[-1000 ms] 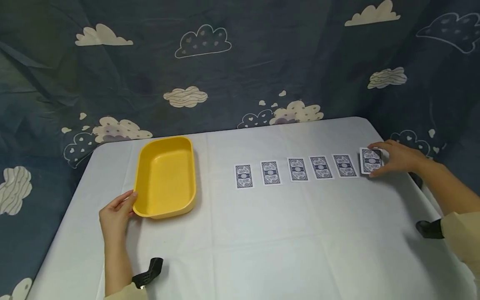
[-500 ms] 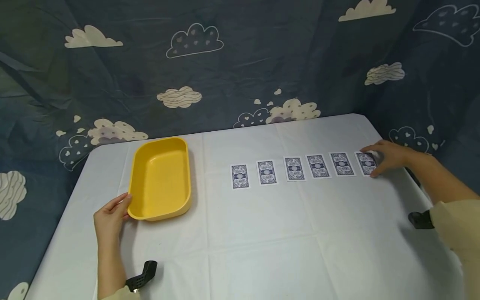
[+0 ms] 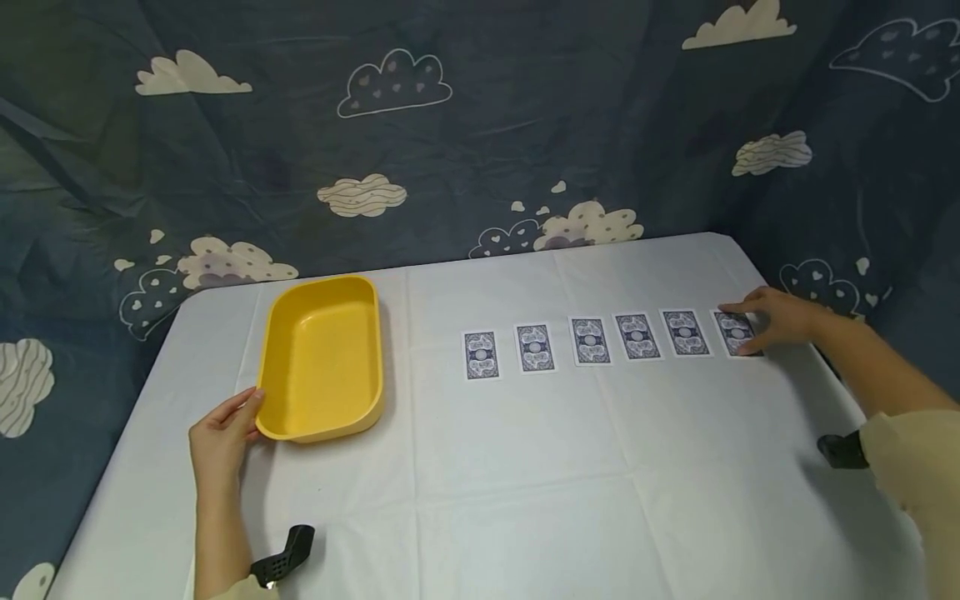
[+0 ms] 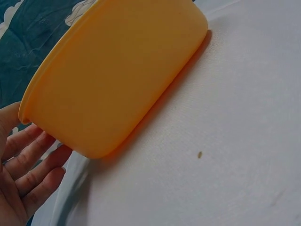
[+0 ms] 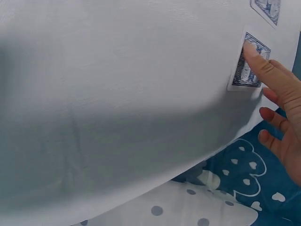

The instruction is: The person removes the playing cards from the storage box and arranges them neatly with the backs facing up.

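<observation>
A yellow plastic bin point(image 3: 322, 358) stands at the left of the table. My left hand point(image 3: 225, 429) pinches its near left corner by the rim, thumb on top and fingers underneath, as the left wrist view also shows. Several playing cards lie face down in a row, from the leftmost card point(image 3: 481, 356) to the rightmost card point(image 3: 735, 332). Over that rightmost card reaches my right hand point(image 3: 783, 318), its fingers spread across it. In the right wrist view the thumb rests on the card point(image 5: 244, 73), which lies flat; part of it is hidden by the hand.
A white cloth covers the table point(image 3: 525, 500). Behind and beside it hangs a dark blue curtain point(image 3: 525, 108) with a cloud print. The table's right edge runs close to my right hand. A small brown speck point(image 4: 200, 154) lies on the cloth near the bin.
The rightmost card, a little raised and angled under my right hand a second ago, now lies flat in line with the others. My left hand keeps hold of the bin; the view has shifted slightly.
</observation>
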Motion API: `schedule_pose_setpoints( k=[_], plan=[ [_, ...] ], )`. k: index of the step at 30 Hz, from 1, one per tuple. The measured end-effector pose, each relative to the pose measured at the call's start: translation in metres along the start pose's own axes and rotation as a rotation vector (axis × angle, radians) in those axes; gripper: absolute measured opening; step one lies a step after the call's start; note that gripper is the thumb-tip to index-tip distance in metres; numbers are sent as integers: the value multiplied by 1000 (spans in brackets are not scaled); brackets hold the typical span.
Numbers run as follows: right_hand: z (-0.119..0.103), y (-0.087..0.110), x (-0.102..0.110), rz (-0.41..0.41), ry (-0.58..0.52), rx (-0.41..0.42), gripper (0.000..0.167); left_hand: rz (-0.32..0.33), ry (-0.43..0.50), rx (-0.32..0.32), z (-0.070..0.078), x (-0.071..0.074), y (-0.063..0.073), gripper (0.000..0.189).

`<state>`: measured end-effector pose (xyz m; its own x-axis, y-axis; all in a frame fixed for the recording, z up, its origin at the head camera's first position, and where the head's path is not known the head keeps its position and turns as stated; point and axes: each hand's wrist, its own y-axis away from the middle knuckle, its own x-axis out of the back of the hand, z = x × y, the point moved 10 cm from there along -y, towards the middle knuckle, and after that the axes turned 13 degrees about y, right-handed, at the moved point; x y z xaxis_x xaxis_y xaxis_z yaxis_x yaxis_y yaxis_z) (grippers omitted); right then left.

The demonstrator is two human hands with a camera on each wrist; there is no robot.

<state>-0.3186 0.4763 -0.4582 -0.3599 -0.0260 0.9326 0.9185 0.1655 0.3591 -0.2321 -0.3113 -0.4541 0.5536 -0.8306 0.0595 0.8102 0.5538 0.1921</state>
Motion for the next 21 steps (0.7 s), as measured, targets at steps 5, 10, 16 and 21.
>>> schedule_pose_setpoints(
  k=[5,10,16,21],
  plan=[
    [0,1,-3,6,22,-11,96,0,37,1,-19,6,-15,51],
    [5,7,-5,4,25,-31,96,-19,10,-15,-14,-1,-12,53],
    [11,17,13,144,-80,-110,84,26,-103,-126,19,-10,10,51],
    [-3,27,42,386,-156,-186,61,100,-191,-303,63,-23,29,38]
  ],
)
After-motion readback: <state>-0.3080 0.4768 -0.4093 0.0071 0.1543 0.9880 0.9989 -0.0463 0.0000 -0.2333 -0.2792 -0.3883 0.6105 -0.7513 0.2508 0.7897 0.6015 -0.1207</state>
